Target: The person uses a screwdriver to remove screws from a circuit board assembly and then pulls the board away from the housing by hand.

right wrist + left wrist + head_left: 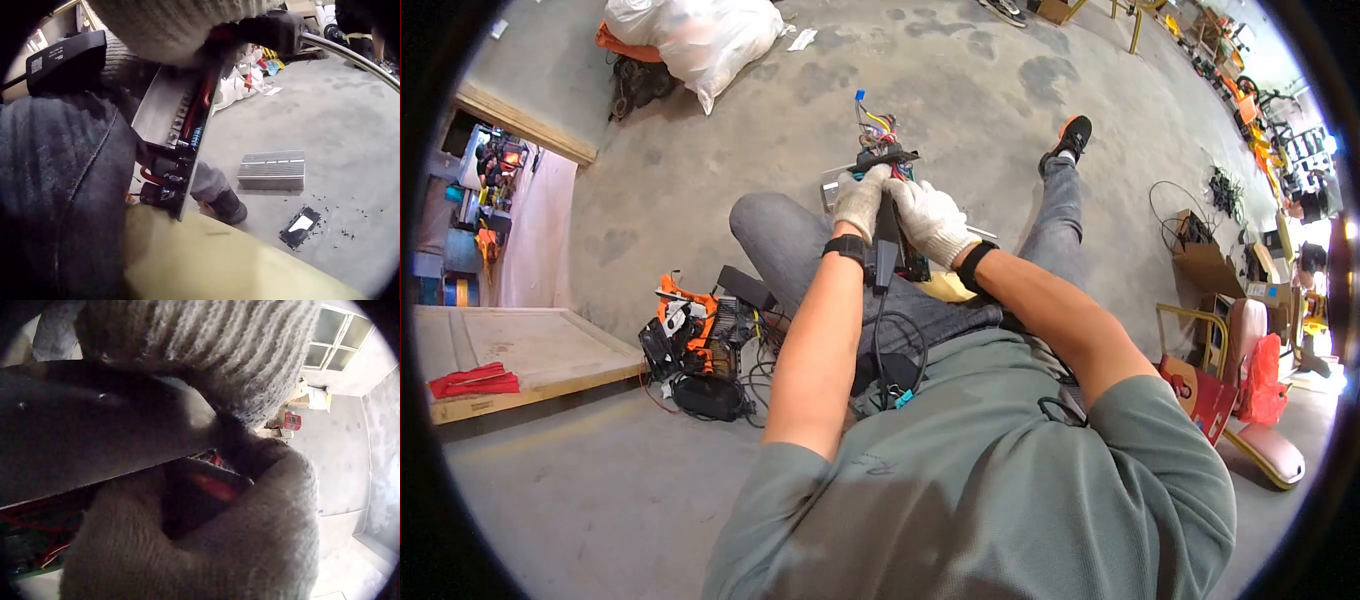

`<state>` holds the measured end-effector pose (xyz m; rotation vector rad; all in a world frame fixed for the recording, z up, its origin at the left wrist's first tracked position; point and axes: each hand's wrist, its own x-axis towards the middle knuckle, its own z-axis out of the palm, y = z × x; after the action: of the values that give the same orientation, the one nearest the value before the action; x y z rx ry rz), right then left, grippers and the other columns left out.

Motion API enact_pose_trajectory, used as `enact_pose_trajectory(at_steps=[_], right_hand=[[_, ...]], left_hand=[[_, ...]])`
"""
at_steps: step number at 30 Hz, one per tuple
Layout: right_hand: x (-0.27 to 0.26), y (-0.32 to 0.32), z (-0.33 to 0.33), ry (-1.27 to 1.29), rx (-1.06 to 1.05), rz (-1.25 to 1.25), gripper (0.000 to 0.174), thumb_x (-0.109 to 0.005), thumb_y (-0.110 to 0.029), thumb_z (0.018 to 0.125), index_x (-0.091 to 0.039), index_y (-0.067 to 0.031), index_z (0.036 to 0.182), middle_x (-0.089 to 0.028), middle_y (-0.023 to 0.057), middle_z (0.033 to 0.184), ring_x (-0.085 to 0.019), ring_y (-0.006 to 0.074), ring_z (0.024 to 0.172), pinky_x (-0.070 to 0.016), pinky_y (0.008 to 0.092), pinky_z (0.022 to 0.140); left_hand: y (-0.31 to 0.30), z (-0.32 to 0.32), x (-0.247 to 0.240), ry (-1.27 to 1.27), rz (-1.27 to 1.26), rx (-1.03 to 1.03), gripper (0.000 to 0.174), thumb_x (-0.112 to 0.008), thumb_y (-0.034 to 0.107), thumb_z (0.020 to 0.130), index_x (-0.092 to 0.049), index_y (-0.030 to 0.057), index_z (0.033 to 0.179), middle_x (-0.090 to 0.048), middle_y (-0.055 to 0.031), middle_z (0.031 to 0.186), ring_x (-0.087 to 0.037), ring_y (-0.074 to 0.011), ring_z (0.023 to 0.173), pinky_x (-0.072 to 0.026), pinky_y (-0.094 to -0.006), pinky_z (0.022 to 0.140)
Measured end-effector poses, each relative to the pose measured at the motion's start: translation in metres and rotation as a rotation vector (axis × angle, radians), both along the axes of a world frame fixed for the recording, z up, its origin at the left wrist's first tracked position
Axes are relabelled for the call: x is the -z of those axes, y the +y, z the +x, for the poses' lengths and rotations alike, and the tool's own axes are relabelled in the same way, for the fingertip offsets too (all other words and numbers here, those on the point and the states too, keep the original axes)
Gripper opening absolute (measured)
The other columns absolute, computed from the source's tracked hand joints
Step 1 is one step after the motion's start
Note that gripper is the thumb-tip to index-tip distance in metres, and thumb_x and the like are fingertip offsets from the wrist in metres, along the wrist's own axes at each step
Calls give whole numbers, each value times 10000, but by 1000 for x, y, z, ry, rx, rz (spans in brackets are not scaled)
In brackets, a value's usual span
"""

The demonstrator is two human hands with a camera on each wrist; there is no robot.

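The left hand (860, 206) and right hand (935, 220) wear pale gloves and are close together, up by the person's bent leg (772, 232). The left hand pinches a circuit board (199, 150) — the right hand is on it too, but I can't tell if its fingers grip. Near a ridged silver box (272, 170), small screws (345, 235) lie on the gray floor (350, 134) — all loose.

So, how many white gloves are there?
2: one glove on the left hand, one on the right hand. Others may be hidden among the clutter.
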<state>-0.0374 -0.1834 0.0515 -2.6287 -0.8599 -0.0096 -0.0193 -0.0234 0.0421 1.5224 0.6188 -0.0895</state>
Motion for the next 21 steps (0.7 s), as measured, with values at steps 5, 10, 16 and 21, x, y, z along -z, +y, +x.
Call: enact_pose_trajectory(at_steps=[5,10,16,21], right_hand=[[-28,8,-1,121,80,44,284,-656,-147,949,-646,-88,1227,-750,213,1046,-734,424,1031,-600,539,872],[-45,11,-2,309,138,70,225,-623,-102,957,-649,-61,1177,-750,237,1064,-756,440,1011,-624,537,829],[5,18,-2,10,93,125,231,-580,-164,998,-596,-96,1219,-721,166,1067,-747,387,1000,-630,505,791],[4,21,-5,-6,130,139,223,-570,-169,1010,-573,-90,1218,-717,173,1065,-751,392,988,-633,505,783]], left_hand=[[0,1,15,-91,-177,2,584,-789,401,896,-664,-10,1292,-726,-144,1210,-711,-260,1037,-569,-410,920],[3,-2,5,-31,-517,208,439,-697,421,977,-697,103,1279,-736,-54,1159,-693,-235,1091,-558,-419,998],[28,17,59,-119,-473,195,398,-710,404,986,-755,61,1182,-742,-54,1080,-729,-220,950,-601,-392,841],[20,13,38,-102,-477,150,387,-722,360,993,-730,31,1198,-752,-87,1078,-738,-231,896,-614,-392,780]])
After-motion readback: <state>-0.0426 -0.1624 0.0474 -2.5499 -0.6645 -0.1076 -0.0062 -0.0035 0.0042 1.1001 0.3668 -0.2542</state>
